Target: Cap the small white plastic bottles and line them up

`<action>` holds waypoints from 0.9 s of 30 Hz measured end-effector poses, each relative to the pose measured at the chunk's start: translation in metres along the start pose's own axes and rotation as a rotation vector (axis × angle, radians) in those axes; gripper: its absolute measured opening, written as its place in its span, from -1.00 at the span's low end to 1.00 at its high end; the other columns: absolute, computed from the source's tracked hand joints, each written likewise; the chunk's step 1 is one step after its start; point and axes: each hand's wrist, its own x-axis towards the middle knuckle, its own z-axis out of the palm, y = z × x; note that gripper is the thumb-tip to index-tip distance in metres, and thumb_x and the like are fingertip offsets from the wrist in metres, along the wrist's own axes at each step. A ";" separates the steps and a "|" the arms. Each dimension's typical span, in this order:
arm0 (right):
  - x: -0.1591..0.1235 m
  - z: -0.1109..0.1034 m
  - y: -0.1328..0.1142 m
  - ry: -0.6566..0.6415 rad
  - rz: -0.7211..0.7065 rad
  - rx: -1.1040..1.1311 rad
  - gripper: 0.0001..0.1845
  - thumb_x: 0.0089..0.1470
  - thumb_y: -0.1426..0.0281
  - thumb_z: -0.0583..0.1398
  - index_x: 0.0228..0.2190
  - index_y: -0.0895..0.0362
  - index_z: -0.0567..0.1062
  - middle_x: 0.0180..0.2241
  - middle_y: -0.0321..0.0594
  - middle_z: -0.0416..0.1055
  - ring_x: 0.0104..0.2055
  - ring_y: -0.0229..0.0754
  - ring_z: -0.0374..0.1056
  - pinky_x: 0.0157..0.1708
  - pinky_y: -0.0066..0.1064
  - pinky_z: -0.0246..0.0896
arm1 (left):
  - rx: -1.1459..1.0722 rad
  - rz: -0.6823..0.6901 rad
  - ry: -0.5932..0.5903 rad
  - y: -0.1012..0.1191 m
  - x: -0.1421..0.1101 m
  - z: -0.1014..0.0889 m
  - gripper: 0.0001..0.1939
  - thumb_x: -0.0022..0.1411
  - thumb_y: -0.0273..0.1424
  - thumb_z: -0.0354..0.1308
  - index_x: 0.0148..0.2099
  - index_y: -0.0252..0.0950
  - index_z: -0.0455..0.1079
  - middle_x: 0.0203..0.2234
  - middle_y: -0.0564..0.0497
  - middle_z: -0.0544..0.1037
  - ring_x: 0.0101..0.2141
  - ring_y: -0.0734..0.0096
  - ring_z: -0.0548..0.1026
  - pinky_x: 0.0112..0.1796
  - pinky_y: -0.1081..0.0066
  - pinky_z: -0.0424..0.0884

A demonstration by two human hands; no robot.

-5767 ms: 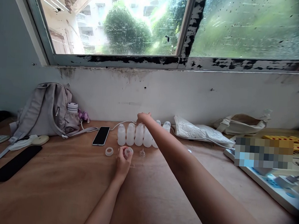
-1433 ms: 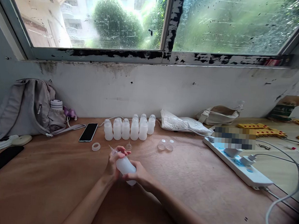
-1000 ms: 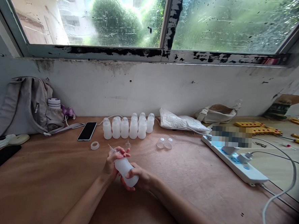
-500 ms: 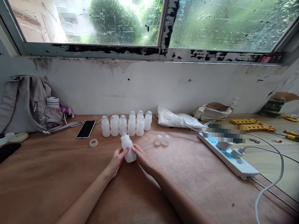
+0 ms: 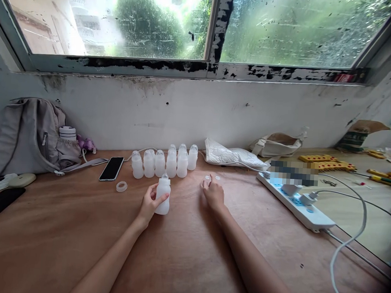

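Note:
My left hand [image 5: 149,204] is closed round a translucent white baby bottle [image 5: 163,198], which stands upright with its teat on top and no clear cap over it. To the right, my right hand [image 5: 214,194] is at two small clear domed caps [image 5: 218,178], its thumb and index finger apart around the left one. That hand hides most of both caps, and no grip shows. Behind the held bottle stand several similar baby bottles [image 5: 160,164] with clear caps on. A translucent ring [image 5: 122,186] lies left of my left hand.
A phone [image 5: 112,169] and a grey backpack [image 5: 33,136] are at the left. White plastic packaging [image 5: 231,154] lies by the wall. On the right, a power strip [image 5: 310,218] with plugs and trailing cables stretches across the table, with yellow tools and a fabric pouch [image 5: 277,145] behind.
My right hand has let go of the bottle and moved right and forward to the clear caps. My left hand keeps the bottle, which is now more upright and slightly further left.

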 end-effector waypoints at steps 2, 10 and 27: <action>0.004 0.001 0.005 -0.023 0.025 0.040 -0.60 -0.02 0.33 0.04 -0.14 0.25 0.34 -0.33 -0.02 0.38 -0.28 -0.05 0.30 -0.31 -0.31 0.12 | 0.018 0.001 -0.004 -0.001 0.002 -0.001 -0.40 -0.16 -0.24 0.24 -0.05 -0.33 0.17 -0.34 -0.08 0.46 -0.35 0.32 0.44 -0.41 0.43 0.31; -0.010 -0.004 -0.026 -0.173 0.168 1.043 -0.57 -0.21 0.09 0.18 -0.38 0.18 0.36 -0.40 -0.17 0.36 -0.49 -0.23 0.31 -0.58 -0.41 0.23 | 0.282 0.144 -0.093 0.002 0.001 -0.002 -0.56 -0.13 -0.24 0.22 -0.18 -0.34 0.34 -0.28 -0.09 0.49 -0.23 0.24 0.42 -0.20 0.34 0.30; -0.037 0.001 -0.050 -0.447 0.083 1.163 -0.66 -0.17 0.19 0.21 -0.40 0.19 0.37 -0.52 -0.25 0.38 -0.53 -0.29 0.32 -0.52 -0.40 0.33 | 0.397 0.206 -0.048 -0.002 0.005 -0.007 -0.57 -0.14 -0.22 0.23 -0.20 -0.32 0.35 -0.30 -0.07 0.49 -0.25 0.27 0.43 -0.23 0.38 0.32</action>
